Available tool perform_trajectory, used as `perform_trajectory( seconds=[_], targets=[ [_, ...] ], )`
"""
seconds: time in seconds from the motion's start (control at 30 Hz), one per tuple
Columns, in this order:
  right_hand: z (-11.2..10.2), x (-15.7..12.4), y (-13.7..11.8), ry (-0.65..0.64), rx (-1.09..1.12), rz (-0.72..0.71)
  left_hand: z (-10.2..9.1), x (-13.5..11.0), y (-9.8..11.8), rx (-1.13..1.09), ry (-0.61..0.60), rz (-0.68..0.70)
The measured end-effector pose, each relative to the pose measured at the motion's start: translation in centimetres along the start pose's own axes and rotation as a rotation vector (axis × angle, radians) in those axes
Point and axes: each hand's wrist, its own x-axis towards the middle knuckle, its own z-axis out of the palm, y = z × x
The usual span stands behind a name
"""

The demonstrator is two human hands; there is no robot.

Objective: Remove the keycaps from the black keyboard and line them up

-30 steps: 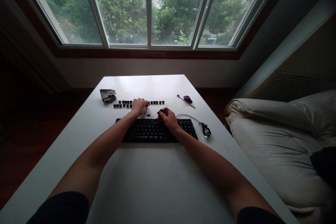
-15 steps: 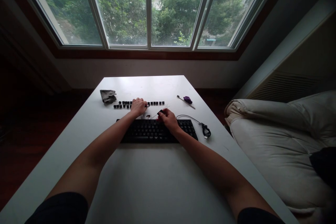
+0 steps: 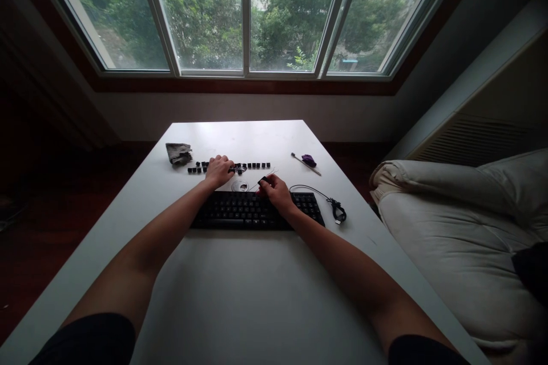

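Note:
A black keyboard [image 3: 240, 211] lies across the middle of the white table [image 3: 257, 296]. Beyond it, loose black keycaps [image 3: 257, 165] lie in a row. My left hand [image 3: 219, 170] rests on that row with its fingers curled down over the caps; what they grip is hidden. My right hand [image 3: 276, 192] sits at the keyboard's far edge and pinches a small black keycap [image 3: 262, 181] between thumb and fingers. A thin wire tool [image 3: 268, 173] lies just past it. A small clear round dish [image 3: 240, 185] stands between my hands.
A crumpled grey cloth [image 3: 178, 153] lies at the far left. A thin brush with a purple piece [image 3: 306, 160] lies at the far right. The keyboard's black cable and plug [image 3: 334, 209] curl off to the right. A white cushion [image 3: 462, 228] borders the table's right side.
My left hand has shifted a little left and farther along the keycap row, uncovering the round dish. My right hand has kept its pinch on the keycap in place.

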Motion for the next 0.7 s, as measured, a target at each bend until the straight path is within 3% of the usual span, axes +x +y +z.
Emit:
perform_trajectory(
  seconds=[0.7],
  targets=[
    [0.1, -0.11, -0.52, 0.004, 0.006, 0.024, 0.22, -0.26, 0.26, -0.046, 0.005, 0.024]
  ],
)
